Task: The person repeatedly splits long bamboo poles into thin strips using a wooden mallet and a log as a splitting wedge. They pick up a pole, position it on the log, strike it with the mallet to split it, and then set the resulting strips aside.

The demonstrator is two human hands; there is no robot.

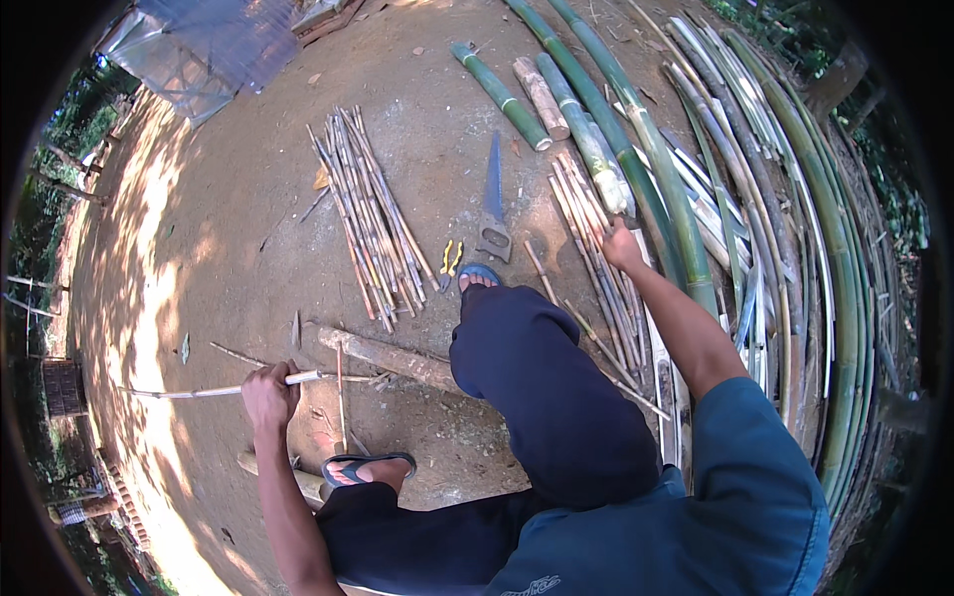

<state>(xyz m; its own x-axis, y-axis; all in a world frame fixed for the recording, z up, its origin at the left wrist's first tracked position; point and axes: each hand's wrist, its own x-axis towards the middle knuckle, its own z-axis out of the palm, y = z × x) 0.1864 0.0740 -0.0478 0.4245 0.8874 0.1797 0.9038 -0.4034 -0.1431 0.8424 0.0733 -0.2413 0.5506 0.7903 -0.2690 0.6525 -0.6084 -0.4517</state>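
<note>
My left hand is closed round a thin, pale bamboo stick, which sticks out on both sides of the fist. My right hand reaches out to the right with its fingers curled, beside a bundle of thin sticks and below the whitish end of a bamboo piece. What those fingers hold, if anything, is too small to make out. A log lies on the ground between my feet. Beyond my forward foot are yellow-handled pliers and a handsaw, both on the dirt.
Another pile of cut sticks lies ahead on the left. Long green bamboo poles and split strips fill the right side. A short green bamboo length rests near a short log. Plastic sheeting stands far left.
</note>
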